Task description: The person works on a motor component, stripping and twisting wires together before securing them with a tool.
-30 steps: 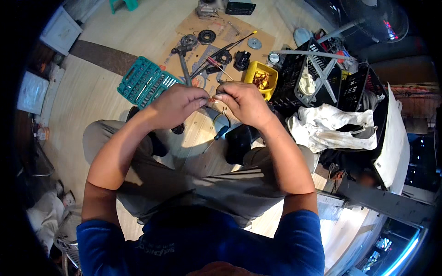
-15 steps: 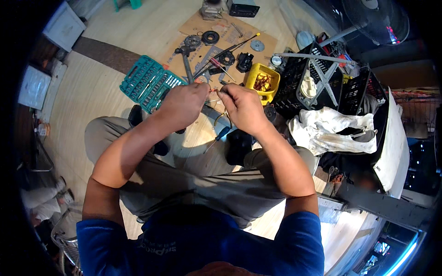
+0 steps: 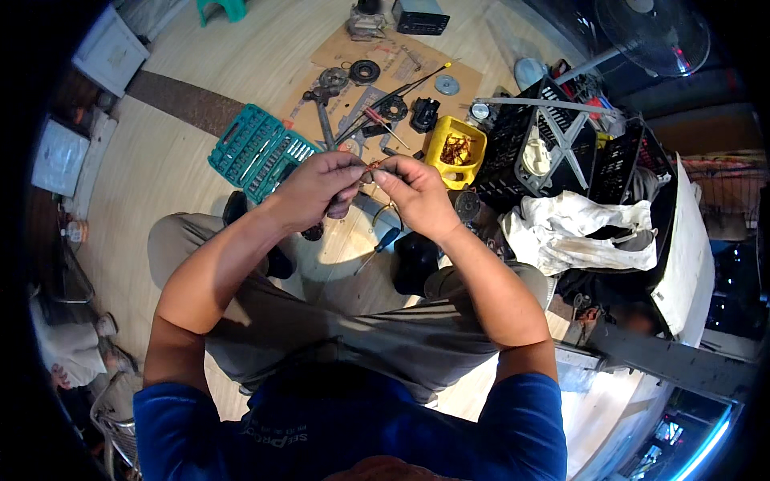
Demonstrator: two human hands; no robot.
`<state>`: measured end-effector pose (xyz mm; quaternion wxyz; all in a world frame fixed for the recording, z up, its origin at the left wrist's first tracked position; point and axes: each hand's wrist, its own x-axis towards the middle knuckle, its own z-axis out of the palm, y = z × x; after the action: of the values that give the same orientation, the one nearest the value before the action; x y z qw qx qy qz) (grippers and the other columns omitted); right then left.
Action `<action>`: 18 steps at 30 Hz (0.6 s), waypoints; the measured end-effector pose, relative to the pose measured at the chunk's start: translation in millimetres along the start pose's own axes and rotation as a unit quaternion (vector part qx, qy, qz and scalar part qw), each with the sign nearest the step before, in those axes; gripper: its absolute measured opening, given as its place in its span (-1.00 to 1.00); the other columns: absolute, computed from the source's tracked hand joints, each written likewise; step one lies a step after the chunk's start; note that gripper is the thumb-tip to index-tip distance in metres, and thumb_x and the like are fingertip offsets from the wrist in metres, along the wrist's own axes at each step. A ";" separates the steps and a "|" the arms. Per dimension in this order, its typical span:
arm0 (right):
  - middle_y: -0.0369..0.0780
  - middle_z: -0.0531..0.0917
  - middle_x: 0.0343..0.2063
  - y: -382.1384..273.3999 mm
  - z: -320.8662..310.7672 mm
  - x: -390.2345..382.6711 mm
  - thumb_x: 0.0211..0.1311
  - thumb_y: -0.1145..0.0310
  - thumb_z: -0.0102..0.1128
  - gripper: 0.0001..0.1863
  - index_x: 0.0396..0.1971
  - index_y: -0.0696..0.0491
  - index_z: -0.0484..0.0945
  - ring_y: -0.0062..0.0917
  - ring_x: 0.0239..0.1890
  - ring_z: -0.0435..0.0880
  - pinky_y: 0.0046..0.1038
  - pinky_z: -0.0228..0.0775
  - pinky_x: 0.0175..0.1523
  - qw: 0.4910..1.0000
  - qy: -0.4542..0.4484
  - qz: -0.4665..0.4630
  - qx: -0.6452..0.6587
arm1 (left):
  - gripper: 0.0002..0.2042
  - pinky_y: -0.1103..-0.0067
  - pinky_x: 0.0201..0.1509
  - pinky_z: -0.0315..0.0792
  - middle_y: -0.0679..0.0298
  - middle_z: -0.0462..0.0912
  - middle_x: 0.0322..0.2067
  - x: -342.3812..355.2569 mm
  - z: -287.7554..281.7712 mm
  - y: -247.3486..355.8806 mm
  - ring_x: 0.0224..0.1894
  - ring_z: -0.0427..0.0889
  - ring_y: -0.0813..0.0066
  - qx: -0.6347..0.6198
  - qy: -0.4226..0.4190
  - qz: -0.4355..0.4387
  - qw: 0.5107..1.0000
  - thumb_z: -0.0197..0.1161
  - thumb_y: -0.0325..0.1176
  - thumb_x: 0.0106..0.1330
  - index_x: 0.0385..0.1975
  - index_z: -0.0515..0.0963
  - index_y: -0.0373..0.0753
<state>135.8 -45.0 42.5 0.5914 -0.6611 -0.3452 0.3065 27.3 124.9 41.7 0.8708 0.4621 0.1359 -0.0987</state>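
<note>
My left hand (image 3: 317,184) and my right hand (image 3: 417,196) meet at fingertip height over the floor. Between their pinched fingers is a small copper-coloured wire piece (image 3: 372,167), mostly hidden by the fingertips. Just right of my right hand stands a yellow cut-open jug (image 3: 439,148), with copper-coloured pieces (image 3: 458,149) inside. By my left hand lies an open green socket set case (image 3: 250,132), and a hammer (image 3: 324,120) rests beyond it. A blue-handled screwdriver (image 3: 388,238) and pliers (image 3: 385,211) lie below my hands.
Flattened cardboard (image 3: 349,88) bears a red-handled screwdriver (image 3: 381,122), a black ring (image 3: 365,71), a grey disc (image 3: 447,84) and other parts. Black crates (image 3: 513,132) stand at right, a white cloth (image 3: 573,228) before them. A fan (image 3: 654,36) is at far right. Another person's legs (image 3: 80,345) show at left.
My left hand has turned, its fingers now stretched further toward the right hand. Both hands still pinch the small piece. At left, the other person's feet have shifted.
</note>
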 end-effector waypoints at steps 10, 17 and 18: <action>-0.35 0.63 -0.36 -11.5 -6.9 -4.3 0.25 0.46 0.18 -0.80 -0.16 0.19 0.55 -0.79 -0.33 0.50 -0.66 0.40 -0.18 1.000 -0.019 -0.006 0.018 | -0.81 0.70 -0.52 0.32 0.35 0.51 -0.54 -1.2 2.9 13.3 -0.57 0.47 0.62 0.157 -0.028 -0.027 0.987 0.10 -0.34 0.36 -0.23 0.51 -0.34; -0.30 0.64 -0.40 -9.7 -0.4 -5.6 0.24 0.45 0.18 -0.85 -0.23 0.17 0.57 -0.74 -0.33 0.51 -0.61 0.41 -0.17 0.998 0.018 -0.034 -0.058 | -0.83 0.44 -0.34 0.45 0.09 0.62 -0.46 -11.6 15.6 6.3 -0.45 0.61 0.21 0.564 0.131 0.256 0.774 0.19 -0.38 0.26 -0.26 0.54 -0.35; -0.28 0.64 -0.40 -12.8 0.7 -5.4 0.23 0.46 0.19 -0.85 -0.23 0.18 0.57 -0.74 -0.33 0.52 -0.60 0.41 -0.19 0.996 0.021 -0.044 -0.075 | -0.84 0.38 -0.31 0.45 -0.01 0.59 -0.41 -13.3 17.5 4.1 -0.38 0.60 0.05 0.584 0.148 0.265 0.753 0.19 -0.39 0.25 -0.28 0.53 -0.34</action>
<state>131.0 -48.2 55.1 0.5603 -0.6939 -0.3833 0.2400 18.5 113.3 58.6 0.3922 0.9068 0.0515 0.1456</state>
